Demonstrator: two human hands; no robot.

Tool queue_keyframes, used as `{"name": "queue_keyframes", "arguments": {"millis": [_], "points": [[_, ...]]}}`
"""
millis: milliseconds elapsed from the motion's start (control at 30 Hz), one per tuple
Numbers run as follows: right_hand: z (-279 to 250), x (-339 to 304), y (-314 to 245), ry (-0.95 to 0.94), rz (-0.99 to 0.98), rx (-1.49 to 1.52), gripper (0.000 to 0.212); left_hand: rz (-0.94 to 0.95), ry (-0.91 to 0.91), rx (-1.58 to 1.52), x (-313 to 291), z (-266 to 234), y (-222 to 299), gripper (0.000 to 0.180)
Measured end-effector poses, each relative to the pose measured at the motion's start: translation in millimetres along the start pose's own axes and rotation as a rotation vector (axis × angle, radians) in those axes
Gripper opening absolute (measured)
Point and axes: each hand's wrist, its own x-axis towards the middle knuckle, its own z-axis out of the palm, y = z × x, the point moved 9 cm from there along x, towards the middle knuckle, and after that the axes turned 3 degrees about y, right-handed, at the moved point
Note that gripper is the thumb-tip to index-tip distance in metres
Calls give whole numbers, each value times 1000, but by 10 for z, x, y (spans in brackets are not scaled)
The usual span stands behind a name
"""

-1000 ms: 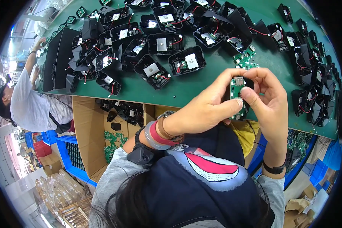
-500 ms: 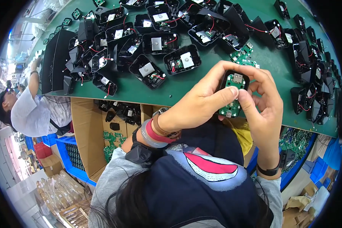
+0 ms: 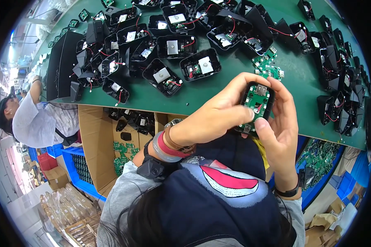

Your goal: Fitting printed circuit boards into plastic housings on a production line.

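Note:
Between my two hands, over the table's near edge, I hold a small black plastic housing (image 3: 271, 100) with a green circuit board (image 3: 257, 100) lying in it. The board carries a metal port at its far end and another at its near end. My left hand (image 3: 222, 109) grips the housing from the left, with the thumb pressed on the lower part of the board. My right hand (image 3: 282, 127) wraps the right side, its thumb at the near right corner. Loose green circuit boards (image 3: 268, 66) lie on the table just beyond my hands.
Many black housings with wires (image 3: 200, 65) cover the green table (image 3: 152, 99); more stand at the right (image 3: 338, 90). A cardboard box (image 3: 95, 144) of boards and housings sits below the edge. A bin of circuit boards (image 3: 317, 158) is at lower right. Another person (image 3: 37, 119) works at left.
Both hands and the housing have come slightly nearer to me. My left thumb has slid down the board, and my right thumb has dropped toward its near end, uncovering the middle.

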Motion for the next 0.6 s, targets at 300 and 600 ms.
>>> {"name": "queue_keyframes", "arguments": {"millis": [300,600], "points": [[52,52,-71,28,-124,-25,58,74,37,35,46,47,72,55],[77,112,-82,23,-118,133,51,284,153,102,37,7,251,54]]}}
